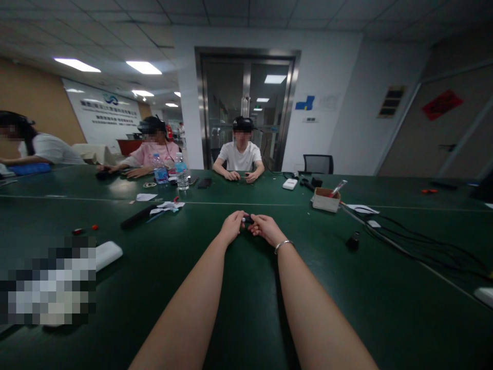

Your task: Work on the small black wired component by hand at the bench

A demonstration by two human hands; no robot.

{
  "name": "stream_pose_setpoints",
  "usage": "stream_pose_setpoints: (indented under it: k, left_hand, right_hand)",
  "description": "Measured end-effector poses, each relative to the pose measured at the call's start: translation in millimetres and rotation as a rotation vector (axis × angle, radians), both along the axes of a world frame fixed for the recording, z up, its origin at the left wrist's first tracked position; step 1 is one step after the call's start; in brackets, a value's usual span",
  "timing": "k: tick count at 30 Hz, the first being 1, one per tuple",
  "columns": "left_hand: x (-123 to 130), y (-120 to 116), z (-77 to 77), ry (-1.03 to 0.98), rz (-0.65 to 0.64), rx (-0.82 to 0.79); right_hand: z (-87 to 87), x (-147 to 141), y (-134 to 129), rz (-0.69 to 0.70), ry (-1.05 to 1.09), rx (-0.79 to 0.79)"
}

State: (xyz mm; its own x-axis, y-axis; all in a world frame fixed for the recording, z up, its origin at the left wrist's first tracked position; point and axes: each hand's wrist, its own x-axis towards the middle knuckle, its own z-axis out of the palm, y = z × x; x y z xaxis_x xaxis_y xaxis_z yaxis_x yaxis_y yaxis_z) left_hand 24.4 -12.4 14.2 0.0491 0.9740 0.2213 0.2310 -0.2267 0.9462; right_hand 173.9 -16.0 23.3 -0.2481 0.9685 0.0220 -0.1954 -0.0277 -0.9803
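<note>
Out over the green table (246, 288), both my arms stretch forward and my hands meet. A small black object with a whitish end (248, 219) sits between them, too small and partly covered to name. My left hand (232, 227) has its fingers closed at the whitish end. From the other side, my right hand (265, 229) pinches the dark part between thumb and fingers. A silvery bracelet (283, 245) circles my right wrist.
An open box (325, 199) and a small dark bottle-like thing (353, 240) stand to the right, near black cables (416, 241). Left are water bottles (182, 172), a black cylinder (137, 217) and a white object (109, 255). Across sits a person (239, 155); others sit left.
</note>
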Motion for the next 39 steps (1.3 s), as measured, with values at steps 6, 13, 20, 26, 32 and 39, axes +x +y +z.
stream_pose_setpoints:
  k: [6, 13, 20, 26, 32, 39]
  left_hand:
    - [-1, 3, -2.1, 0.005, 0.017, -0.003]
    - [-1, 5, -5.8, -0.017, 0.029, -0.003]
    - [-1, 2, -2.2, -0.142, -0.008, -0.025]
    - [-3, 2, 0.6, -0.194, -0.012, -0.001]
    - [-3, 0, 4.0, -0.245, 0.007, -0.012]
    - [-1, -1, 6.8, -0.284, -0.006, -0.026]
  right_hand:
    - [0.3, 0, -2, -0.001, 0.001, 0.002]
    - [0.8, 0, -2, -0.008, -0.014, 0.012]
    - [-0.8, 1, 0, -0.019, -0.018, 0.001]
    - [-1.9, 1, 2, -0.014, -0.017, 0.001]
    - [0.6, 3, -3, 0.019, 0.028, 0.018]
    - [2.2, 1, -2, 0.043, 0.011, 0.008]
